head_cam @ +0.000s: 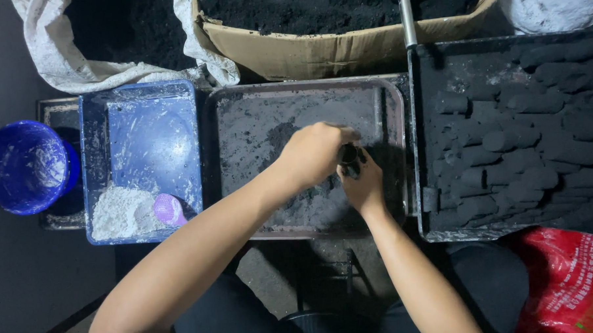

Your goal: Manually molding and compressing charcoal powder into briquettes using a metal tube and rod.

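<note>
Both my hands meet over a grey metal tray (242, 103) dusted with black and pale powder. My left hand (312, 153) is curled around a small black lump (347, 154) of dark material. My right hand (363, 184) presses against the same lump from the right, its fingers blackened. How far each hand wraps the lump is partly hidden by the fingers.
A blue tray (144, 132) with white powder (121, 215) and a purple scoop (170, 209) sits left, a blue bucket (24, 166) beyond it. A black tray (425, 83) of several dark cylinders is right. A cardboard box (305, 51) of black powder, white sacks and a red bag (570, 282) surround.
</note>
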